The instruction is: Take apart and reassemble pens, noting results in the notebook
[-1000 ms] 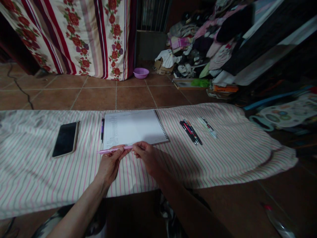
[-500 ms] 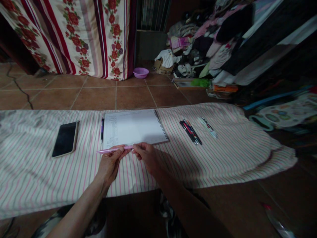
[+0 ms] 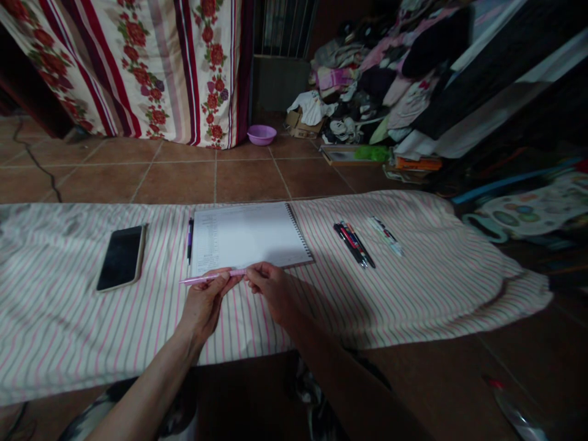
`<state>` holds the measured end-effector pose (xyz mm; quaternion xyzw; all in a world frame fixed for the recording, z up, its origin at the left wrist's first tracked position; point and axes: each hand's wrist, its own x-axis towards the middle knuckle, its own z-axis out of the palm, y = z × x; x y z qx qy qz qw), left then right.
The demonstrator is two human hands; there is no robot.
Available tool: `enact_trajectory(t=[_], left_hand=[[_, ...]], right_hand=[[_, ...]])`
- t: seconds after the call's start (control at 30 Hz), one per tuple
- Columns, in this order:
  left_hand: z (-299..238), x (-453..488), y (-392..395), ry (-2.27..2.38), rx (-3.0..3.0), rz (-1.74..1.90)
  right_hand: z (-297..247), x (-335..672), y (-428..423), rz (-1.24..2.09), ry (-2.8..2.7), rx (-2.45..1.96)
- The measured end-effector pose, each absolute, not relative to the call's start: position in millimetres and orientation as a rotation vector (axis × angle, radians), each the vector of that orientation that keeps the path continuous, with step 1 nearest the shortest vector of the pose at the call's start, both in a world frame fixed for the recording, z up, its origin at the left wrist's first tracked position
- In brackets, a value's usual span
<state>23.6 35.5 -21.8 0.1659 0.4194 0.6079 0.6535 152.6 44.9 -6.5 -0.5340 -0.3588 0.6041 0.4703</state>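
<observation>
A pink pen (image 3: 202, 278) lies level between both my hands, just in front of the near edge of a spiral notebook (image 3: 248, 236). My left hand (image 3: 204, 303) pinches the pen near its middle, and my right hand (image 3: 271, 288) pinches its right end with closed fingers. The pen's tip sticks out to the left. All this is above a striped cloth (image 3: 413, 288) spread on the floor. A purple pen (image 3: 190, 240) lies along the notebook's left edge.
A dark phone (image 3: 120, 257) lies on the cloth at the left. Several pens (image 3: 353, 244) and a white one (image 3: 386, 236) lie to the right of the notebook. Beyond are brown tiles, a lilac bowl (image 3: 261, 134), a floral cloth and a heap of clothes.
</observation>
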Motion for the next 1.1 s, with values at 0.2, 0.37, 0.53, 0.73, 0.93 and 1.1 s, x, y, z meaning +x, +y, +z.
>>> enact_trajectory(t=[0.2,0.37,0.53,0.73,0.93,1.1], left_hand=[[-20.1,23.5,35.5,0.959,0.365,1.374],[-21.8,22.6,34.7,0.934,0.403,1.365],[-22.3,23.0,35.4,0.933,0.401,1.368],[-21.6,23.6,35.2,0.945,0.388,1.368],[-19.2,24.3,34.4,0.963,0.367,1.368],[-18.8,24.3,35.4,0.963,0.365,1.371]], right_hand=[[-11.1,153.9,45.6,1.552,-0.86,-1.375],[-9.9,155.8,46.4,1.502,-0.919,-1.375],[-6.3,154.7,46.2,1.464,-0.939,-1.366],[-1.7,153.2,43.9,1.438,-0.92,-1.355],[-4.5,152.9,44.0,1.435,-0.91,-1.331],[-4.6,152.4,44.5,1.467,-0.861,-1.304]])
